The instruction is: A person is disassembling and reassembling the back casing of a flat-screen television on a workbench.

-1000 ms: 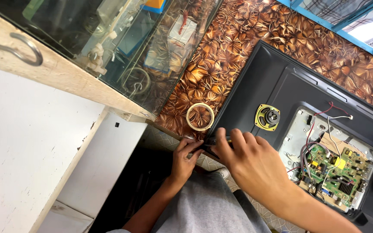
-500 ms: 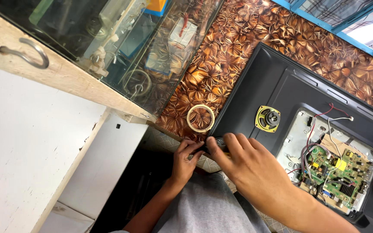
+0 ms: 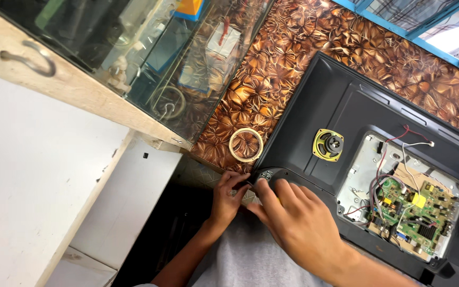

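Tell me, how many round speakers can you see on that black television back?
1: a round yellow-rimmed speaker lies loose on the black plastic television back panel, left of the exposed green circuit board. Others may be hidden inside.

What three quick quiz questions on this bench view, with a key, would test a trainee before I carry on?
1. True or false: both hands meet at the near corner of the black back cover.
2. Which thing lies on top of the cover: A the tape roll, B the loose speaker, C a hammer?
3. What shows in the opening of the cover?

Key
1. True: the left hand and right hand sit together at that corner.
2. B; the tape roll lies on the patterned tabletop beside the cover.
3. A green circuit board with coloured wires.
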